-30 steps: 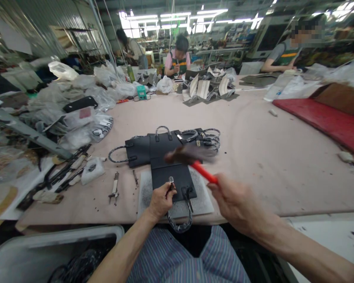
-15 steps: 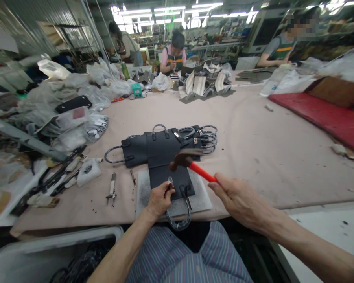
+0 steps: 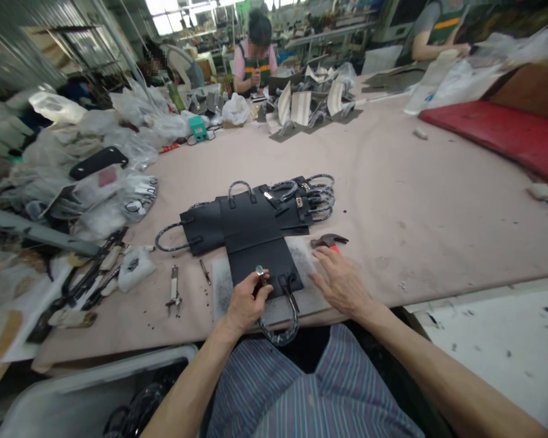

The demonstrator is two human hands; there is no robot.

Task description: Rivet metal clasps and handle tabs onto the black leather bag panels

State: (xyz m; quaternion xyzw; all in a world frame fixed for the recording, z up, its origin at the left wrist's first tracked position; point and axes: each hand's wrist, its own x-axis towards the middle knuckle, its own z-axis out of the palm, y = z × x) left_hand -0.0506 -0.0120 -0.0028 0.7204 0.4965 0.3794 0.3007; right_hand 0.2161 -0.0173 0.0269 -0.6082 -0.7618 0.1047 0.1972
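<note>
My left hand (image 3: 247,299) is closed around a short metal punch (image 3: 259,271), its round shiny head showing above the fingers. The punch stands over a black bag panel (image 3: 260,258), near the base of its plastic-wrapped handle (image 3: 281,336). Under the panel lies a grey-white slab (image 3: 222,280). To the right, my right hand (image 3: 342,283) is flat with fingers stretched out, over the hidden handle of a claw hammer (image 3: 331,239). The hammer lies on the table with its head beyond my fingertips; whether the hand touches it, I cannot tell.
More black bag panels (image 3: 201,230) with wrapped handles lie behind. A caliper-like tool (image 3: 174,289) and a small metal rod (image 3: 205,272) rest at left. A red board (image 3: 493,134) is at right. Across the table a co-worker (image 3: 256,58) sits behind grey pieces (image 3: 301,106).
The hammer, held raised in my right hand before, now lies on the table to the right of the panel. My right hand has lowered and opened. My left hand still holds the punch.
</note>
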